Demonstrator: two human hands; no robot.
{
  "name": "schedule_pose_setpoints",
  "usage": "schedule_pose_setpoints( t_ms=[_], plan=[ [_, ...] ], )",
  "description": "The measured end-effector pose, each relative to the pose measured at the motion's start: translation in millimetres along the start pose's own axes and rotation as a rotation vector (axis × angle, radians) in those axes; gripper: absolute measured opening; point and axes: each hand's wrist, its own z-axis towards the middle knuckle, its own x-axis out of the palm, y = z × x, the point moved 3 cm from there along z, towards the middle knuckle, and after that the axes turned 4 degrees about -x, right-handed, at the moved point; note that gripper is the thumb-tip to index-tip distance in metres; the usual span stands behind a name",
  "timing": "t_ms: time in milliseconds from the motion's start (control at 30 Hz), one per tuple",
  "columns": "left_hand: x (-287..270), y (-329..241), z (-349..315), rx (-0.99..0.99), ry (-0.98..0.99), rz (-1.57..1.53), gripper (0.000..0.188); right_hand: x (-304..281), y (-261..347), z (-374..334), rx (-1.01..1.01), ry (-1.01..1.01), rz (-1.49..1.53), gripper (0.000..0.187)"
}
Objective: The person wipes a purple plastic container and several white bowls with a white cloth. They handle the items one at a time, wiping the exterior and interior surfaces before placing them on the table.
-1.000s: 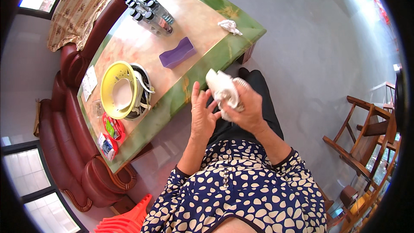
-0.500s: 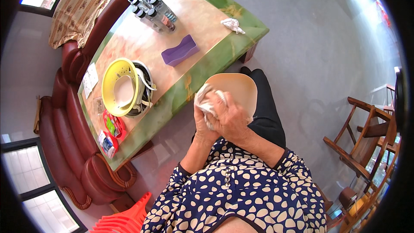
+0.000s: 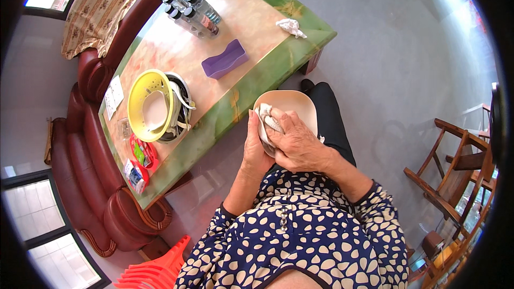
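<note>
A cream, rounded-square plastic dish (image 3: 294, 103) is over my lap, tilted slightly. My left hand (image 3: 254, 150) grips its left rim, thumb lying along the edge and the other fingers hidden underneath. Bunched in my right hand (image 3: 301, 143) is a white cloth (image 3: 264, 116), pressed against the inside of the dish near the left rim. The fingers of that hand bend over the cloth and cover part of it.
On the green-edged table (image 3: 214, 120) stand a yellow colander (image 3: 140, 86) in a dark pot, a purple container (image 3: 225, 63), several capped bottles (image 3: 191, 13), a crumpled white tissue (image 3: 291, 27) and red packets (image 3: 142, 152). Wooden chair (image 3: 455, 166) at right; red plastic stools (image 3: 160, 267) lower left.
My right hand and the cloth have shifted a little right and down across the dish. My left hand has moved slightly; its thumb now shows along the rim.
</note>
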Motion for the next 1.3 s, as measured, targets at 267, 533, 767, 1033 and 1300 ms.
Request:
schedule_pose_setpoints(
  t_ms=[267, 533, 767, 1033, 1300],
  plan=[
    [10, 8, -10, -0.075, 0.032, 0.157, 0.052, -13, -20, -7, -0.005, -0.079, 0.048, 0.049],
    [9, 3, -8, 0.089, 0.051, 0.138, 0.054, -10, -16, 8, 0.273, -0.218, -0.594, 0.043],
    [-8, 4, -6, 0.174, -0.114, 0.221, 0.047, -10, -24, -13, 0.448, 0.132, -0.579, 0.023],
    [-4, -1, -5, 0.341, -0.073, 0.271, 0.057, -22, -15, -7, 0.429, 0.083, -0.332, 0.024],
    [9, 5, -5, 0.293, 0.034, 0.340, 0.053, -3, -30, 14, 0.367, -0.265, -0.355, 0.036]
  ],
)
